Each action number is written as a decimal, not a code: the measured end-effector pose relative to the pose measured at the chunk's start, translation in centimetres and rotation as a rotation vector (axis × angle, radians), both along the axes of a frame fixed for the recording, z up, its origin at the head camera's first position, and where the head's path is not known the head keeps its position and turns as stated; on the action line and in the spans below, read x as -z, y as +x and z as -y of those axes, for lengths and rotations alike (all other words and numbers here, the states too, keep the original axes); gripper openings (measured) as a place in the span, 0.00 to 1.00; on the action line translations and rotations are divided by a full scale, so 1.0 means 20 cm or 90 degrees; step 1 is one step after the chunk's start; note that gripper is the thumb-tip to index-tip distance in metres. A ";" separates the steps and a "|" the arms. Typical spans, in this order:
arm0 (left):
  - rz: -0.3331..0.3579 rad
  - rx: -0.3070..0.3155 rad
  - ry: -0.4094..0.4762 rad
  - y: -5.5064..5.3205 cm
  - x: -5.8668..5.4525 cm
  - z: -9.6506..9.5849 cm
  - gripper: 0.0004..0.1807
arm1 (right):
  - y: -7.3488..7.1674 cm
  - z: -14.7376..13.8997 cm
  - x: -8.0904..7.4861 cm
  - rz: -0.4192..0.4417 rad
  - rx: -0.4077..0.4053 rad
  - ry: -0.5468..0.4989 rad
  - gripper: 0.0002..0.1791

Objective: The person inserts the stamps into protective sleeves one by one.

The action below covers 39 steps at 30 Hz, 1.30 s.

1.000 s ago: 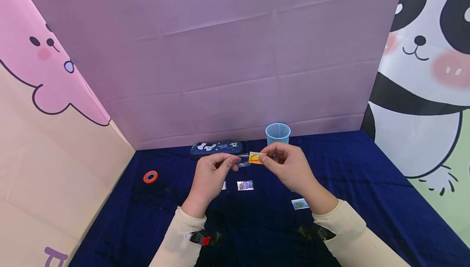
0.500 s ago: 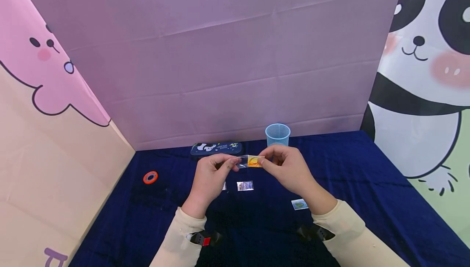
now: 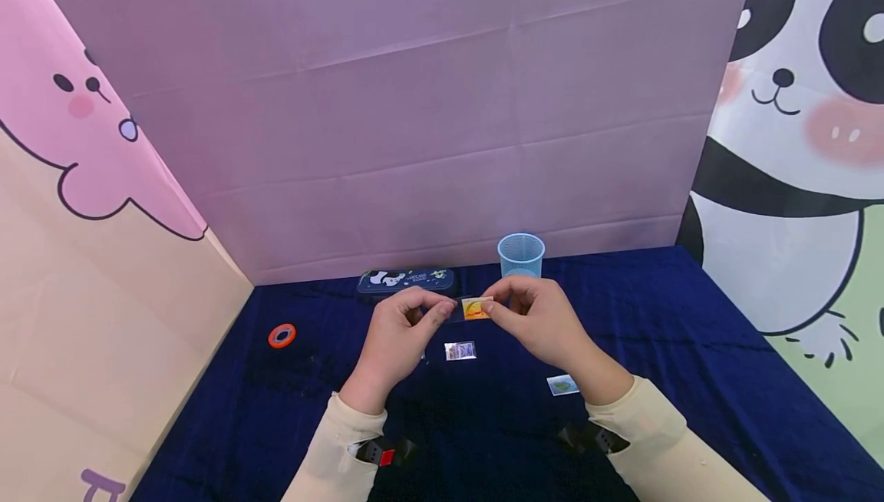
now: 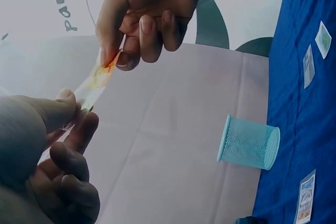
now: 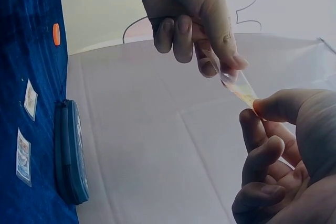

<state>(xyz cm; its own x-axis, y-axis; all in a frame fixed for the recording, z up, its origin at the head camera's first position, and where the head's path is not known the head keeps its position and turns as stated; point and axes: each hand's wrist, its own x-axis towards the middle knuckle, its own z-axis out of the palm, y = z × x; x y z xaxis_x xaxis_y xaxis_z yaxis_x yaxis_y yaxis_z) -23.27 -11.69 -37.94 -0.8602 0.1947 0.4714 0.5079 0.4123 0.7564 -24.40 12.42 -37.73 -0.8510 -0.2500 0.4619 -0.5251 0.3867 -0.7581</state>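
Near the middle of the head view, my left hand (image 3: 400,333) pinches the end of a small clear plastic sleeve (image 4: 88,99) between thumb and fingers. My right hand (image 3: 542,322) pinches the right end of a small yellow-orange card (image 3: 476,308). Card and sleeve meet in line between the two hands, raised above the table. How far the card sits inside the sleeve I cannot tell. The right hand's other fingers curl loosely below the card in the right wrist view.
On the dark blue cloth (image 3: 470,440) lie a purplish sleeved card (image 3: 460,351), a green-pictured card (image 3: 562,384), another sleeved card (image 5: 30,99) and an orange tape roll (image 3: 282,335). A panda pencil case (image 3: 407,281) and a light blue mesh cup (image 3: 521,256) stand by the back wall.
Both hands keep their pinch. The right hand and the yellow card have shifted slightly down and left, towards the left hand.
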 end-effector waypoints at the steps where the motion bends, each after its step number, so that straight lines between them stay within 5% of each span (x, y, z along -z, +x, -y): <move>1: 0.000 0.005 0.000 0.00 0.00 0.00 0.07 | 0.00 0.00 0.00 -0.001 -0.001 0.001 0.02; 9: 0.005 0.035 0.027 0.00 -0.01 0.01 0.08 | 0.01 0.01 0.00 0.015 -0.016 -0.009 0.02; 17: -0.002 0.015 0.087 -0.01 -0.01 0.01 0.04 | 0.00 0.01 0.01 0.016 -0.015 -0.004 0.03; 25: -0.011 0.037 0.075 -0.01 0.00 0.02 0.07 | 0.00 0.00 0.00 0.010 0.001 0.002 0.03; 39: -0.018 -0.016 0.104 -0.01 -0.02 0.03 0.04 | 0.00 -0.01 -0.02 0.030 -0.002 -0.028 0.07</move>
<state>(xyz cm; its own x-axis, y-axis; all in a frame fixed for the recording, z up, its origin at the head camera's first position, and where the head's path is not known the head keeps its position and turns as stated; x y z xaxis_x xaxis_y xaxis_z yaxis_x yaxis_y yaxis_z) -23.42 -12.23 -37.45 -0.8499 0.0929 0.5187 0.5208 0.2981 0.8000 -24.32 12.71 -37.41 -0.8711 -0.2333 0.4322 -0.4899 0.3510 -0.7980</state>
